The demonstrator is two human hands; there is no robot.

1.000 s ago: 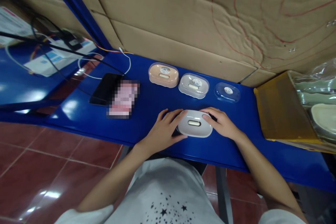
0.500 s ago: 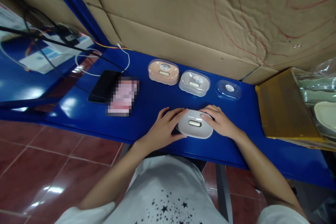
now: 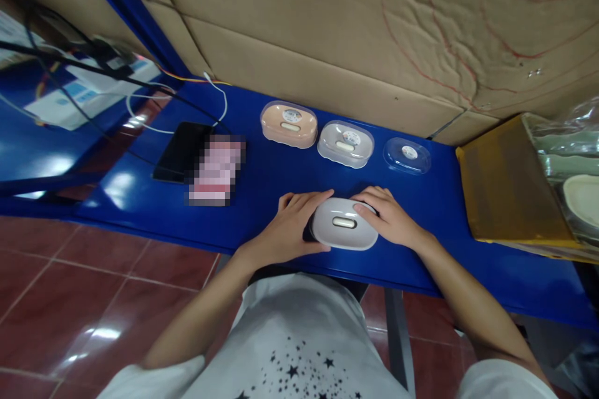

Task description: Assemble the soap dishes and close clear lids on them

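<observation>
Near the front edge of the blue table, a light grey oval soap dish (image 3: pixel 345 237) with a small white bar in its middle slot sits between my hands. My left hand (image 3: pixel 285 230) grips its left end, fingers behind and thumb along the front. My right hand (image 3: pixel 386 215) holds the right end, thumb over the rim and fingers curled behind. Farther back are a peach soap dish (image 3: pixel 276 121) and a second grey soap dish (image 3: pixel 334 142), both under clear lids with round stickers. To their right lies a loose clear lid (image 3: pixel 397 159).
A taped cardboard box (image 3: pixel 510 193) with wrapped pieces stands at the right. On the left lie a black flat object (image 3: pixel 180 149), a blurred-out pink item (image 3: pixel 215 171) and a white cable (image 3: pixel 224 106). A cardboard sheet (image 3: pixel 304 43) backs the blue table (image 3: pixel 262 181).
My left fingers have loosened slightly and shifted on the dish's left end, showing more of its rim. My right hand keeps much the same hold. The view has shifted slightly.
</observation>
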